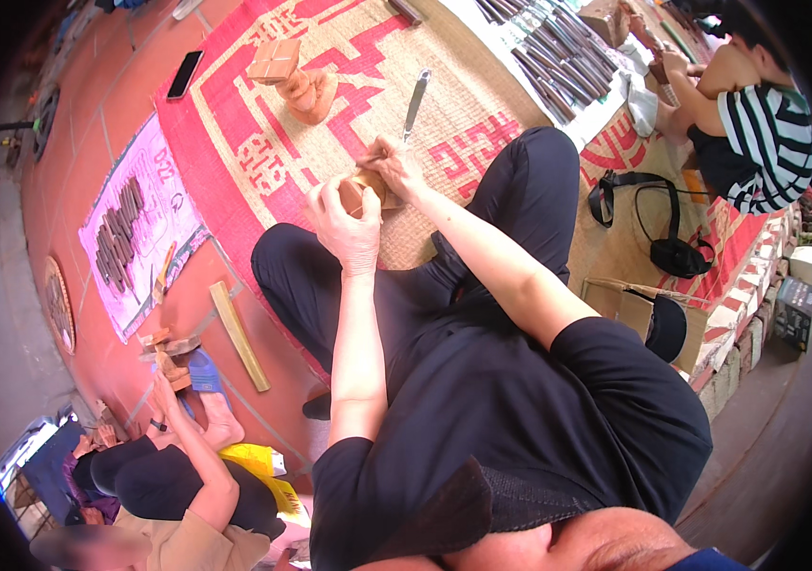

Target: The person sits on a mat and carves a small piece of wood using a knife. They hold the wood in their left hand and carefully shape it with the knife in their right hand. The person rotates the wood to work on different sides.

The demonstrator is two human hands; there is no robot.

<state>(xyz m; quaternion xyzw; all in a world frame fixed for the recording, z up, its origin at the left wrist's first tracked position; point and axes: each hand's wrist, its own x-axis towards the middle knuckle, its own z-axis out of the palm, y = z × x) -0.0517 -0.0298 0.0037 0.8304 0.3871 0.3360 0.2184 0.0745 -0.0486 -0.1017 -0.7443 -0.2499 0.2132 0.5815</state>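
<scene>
Head view shows you seated cross-legged on a red-patterned woven mat (263, 143). Your left hand (349, 224) wraps closed around a small wooden block (365, 190), held just above your knees. Your right hand (394, 167) pinches the block's far side, fingers curled tight on it. A metal chisel (415, 103) lies on the mat just beyond, near a carved wooden figure (296, 78).

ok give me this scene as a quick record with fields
left hand: left hand grips a small brown wooden block
right hand: right hand presses on the same block
nearby tool: metal-bladed chisel lying apart on the red-patterned woven mat
also on mat: carved tan wooden figure
others: person in striped shirt seated at upper right
</scene>
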